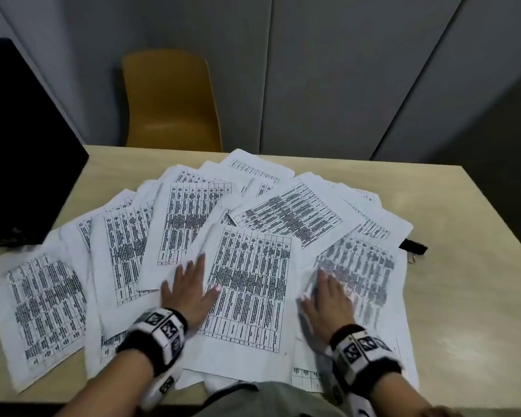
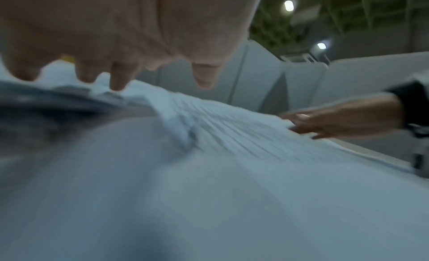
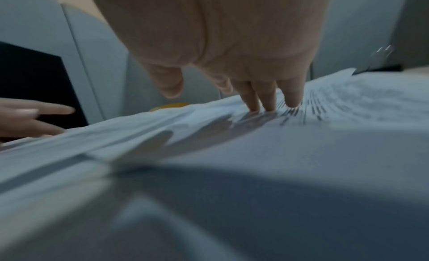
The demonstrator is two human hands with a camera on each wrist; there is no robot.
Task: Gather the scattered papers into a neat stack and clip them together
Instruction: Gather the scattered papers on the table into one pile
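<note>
Several white printed sheets (image 1: 250, 284) lie fanned and overlapping across the beige table (image 1: 463, 296). My left hand (image 1: 190, 287) lies flat with spread fingers on the left edge of the nearest middle sheet. My right hand (image 1: 328, 299) lies flat on a blurred sheet (image 1: 358, 272) to the right. In the left wrist view the left fingertips (image 2: 118, 81) touch crumpled paper (image 2: 232, 191), with the right hand (image 2: 336, 121) at the far right. The right wrist view shows right fingertips (image 3: 267, 103) pressing on printed paper (image 3: 301, 155). A black binder clip (image 1: 413, 247) sits at the papers' right edge.
A black box-like object (image 1: 21, 164) stands at the table's left rear corner. A mustard-yellow chair (image 1: 169, 100) stands behind the table against grey partition panels (image 1: 343, 70). Bare tabletop shows at the right and the far edge.
</note>
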